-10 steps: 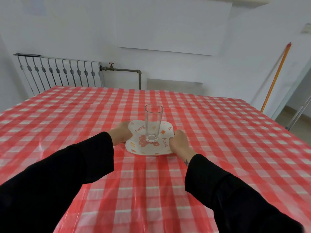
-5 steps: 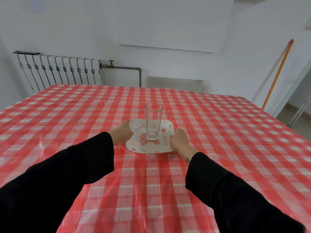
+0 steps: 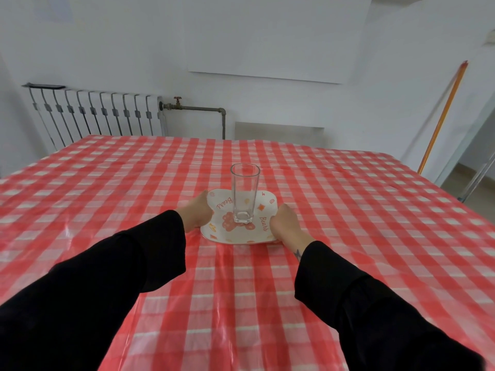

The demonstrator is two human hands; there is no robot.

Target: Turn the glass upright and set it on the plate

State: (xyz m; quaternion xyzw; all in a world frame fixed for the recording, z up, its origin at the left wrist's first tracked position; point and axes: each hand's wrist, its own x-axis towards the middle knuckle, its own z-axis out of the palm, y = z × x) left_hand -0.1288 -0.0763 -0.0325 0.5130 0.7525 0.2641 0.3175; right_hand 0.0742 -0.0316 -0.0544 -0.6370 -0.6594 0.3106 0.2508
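A tall clear glass stands upright in the middle of a white plate printed with an orange bear and red lettering. The plate rests on the red-and-white checked tablecloth at the table's centre. My left hand grips the plate's left rim. My right hand grips its right rim. Both arms wear black sleeves. Neither hand touches the glass.
A white radiator with a pipe and valve stands against the far wall behind the table. An orange broom handle leans at the right wall. A doorway opens at the far right beyond the table edge.
The plate with the glass and both hands have kept the same grip; the view has shifted only slightly, with the scene sitting a little higher in the frame.
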